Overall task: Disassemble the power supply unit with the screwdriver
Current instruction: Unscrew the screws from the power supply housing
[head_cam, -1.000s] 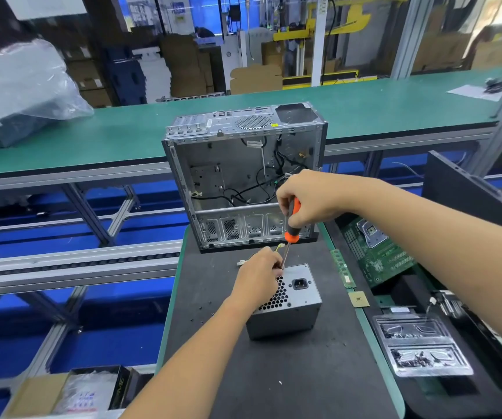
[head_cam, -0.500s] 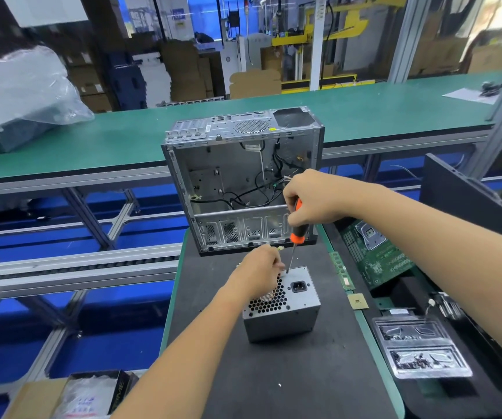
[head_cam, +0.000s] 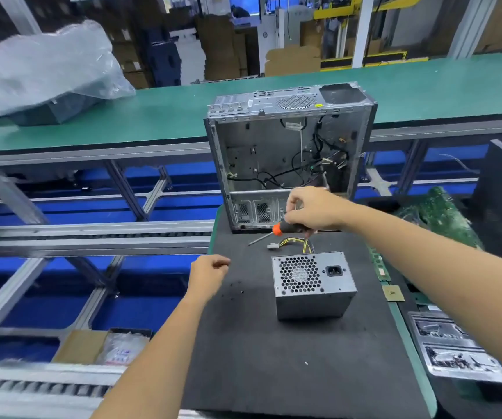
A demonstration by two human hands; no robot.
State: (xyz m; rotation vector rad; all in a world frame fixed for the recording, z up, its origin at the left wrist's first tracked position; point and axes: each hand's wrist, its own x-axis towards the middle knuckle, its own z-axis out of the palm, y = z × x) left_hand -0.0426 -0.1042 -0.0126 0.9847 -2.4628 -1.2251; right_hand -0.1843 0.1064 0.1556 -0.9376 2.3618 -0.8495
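Observation:
The grey power supply unit stands on the black mat, fan grille and power socket facing me, with yellow and black cables trailing behind it. My right hand grips the orange and black screwdriver, which lies nearly level with its tip pointing left, behind the unit. To the left of the unit, my left hand hovers at the mat's left edge with fingers loosely curled; whether it holds anything small cannot be seen.
An empty open computer case stands upright at the back of the mat. Small screws lie on the mat. A green circuit board, a memory stick, a chip and a clear plastic tray sit right. Cardboard box lower left.
Both hands have lifted off the power supply. My left hand moved away to the left. My right hand swung the screwdriver from upright on the unit to nearly level behind it.

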